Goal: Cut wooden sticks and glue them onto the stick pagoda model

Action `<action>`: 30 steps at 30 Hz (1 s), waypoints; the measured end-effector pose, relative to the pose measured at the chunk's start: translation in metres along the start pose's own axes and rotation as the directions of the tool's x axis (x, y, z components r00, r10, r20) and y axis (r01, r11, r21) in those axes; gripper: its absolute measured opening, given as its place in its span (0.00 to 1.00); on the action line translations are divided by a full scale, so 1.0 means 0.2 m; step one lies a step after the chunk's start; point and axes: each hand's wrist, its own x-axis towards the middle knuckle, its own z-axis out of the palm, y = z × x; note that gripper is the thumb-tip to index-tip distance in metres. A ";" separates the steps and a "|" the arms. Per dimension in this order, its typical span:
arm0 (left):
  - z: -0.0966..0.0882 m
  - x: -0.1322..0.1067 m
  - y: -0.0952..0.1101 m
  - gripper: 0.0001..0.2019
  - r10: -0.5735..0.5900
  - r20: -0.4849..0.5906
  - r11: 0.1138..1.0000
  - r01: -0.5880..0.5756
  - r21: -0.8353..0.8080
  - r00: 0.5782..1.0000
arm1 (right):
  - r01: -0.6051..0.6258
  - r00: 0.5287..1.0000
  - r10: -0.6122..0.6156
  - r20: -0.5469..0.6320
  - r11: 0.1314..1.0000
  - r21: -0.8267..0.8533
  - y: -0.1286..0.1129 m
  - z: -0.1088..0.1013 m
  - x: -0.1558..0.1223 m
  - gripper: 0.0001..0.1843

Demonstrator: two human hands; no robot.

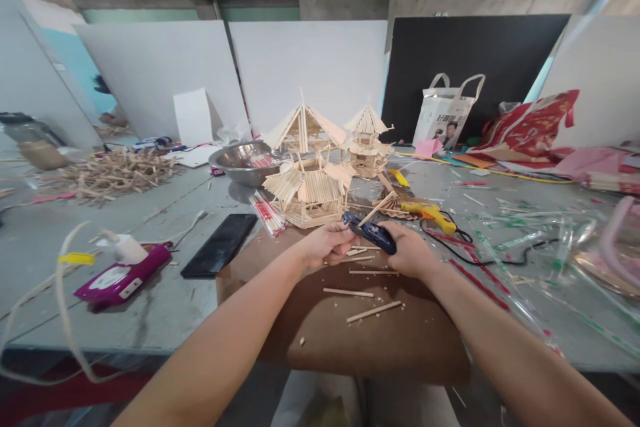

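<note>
Near the tabletop's front edge, the right hand grips a dark-blue tool; the left hand pinches a wooden stick against it. Farther back, a metal bowl holds something red-and-white.

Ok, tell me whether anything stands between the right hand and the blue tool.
Nothing visible does: the right hand grips the blue tool directly. The stick meets the tool nearer the left hand.

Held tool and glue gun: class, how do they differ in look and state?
The held tool is dark blue; the glue gun is yellow. The held tool is gripped in the right hand; the glue gun lies untouched beyond it. Both are close to that hand.
</note>
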 end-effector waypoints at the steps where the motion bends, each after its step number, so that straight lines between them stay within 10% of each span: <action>1: -0.01 0.00 0.00 0.14 -0.029 0.038 0.999 0.030 -0.021 0.999 | 0.006 1.000 -0.006 0.004 1.000 0.000 0.00 0.00 0.00 0.26; 6: -0.03 -0.01 0.01 0.14 -0.040 0.067 0.999 0.042 -0.020 0.997 | -0.008 1.000 0.009 0.014 1.000 -0.008 -0.02 -0.01 -0.01 0.24; 10: 0.02 0.01 0.00 0.14 0.126 -0.118 0.980 -0.105 0.167 0.985 | -0.075 0.997 0.076 0.015 0.996 -0.048 -0.04 -0.02 0.00 0.23; 17: 0.06 0.06 -0.06 0.14 0.656 -0.269 0.591 -0.258 0.764 0.705 | -0.172 0.985 0.174 0.008 0.977 -0.130 -0.05 0.00 0.02 0.25; 30: 0.08 0.02 0.01 0.14 0.394 -0.221 0.861 -0.274 0.427 0.892 | -0.080 0.997 0.080 -0.016 0.996 -0.046 -0.01 0.00 0.01 0.27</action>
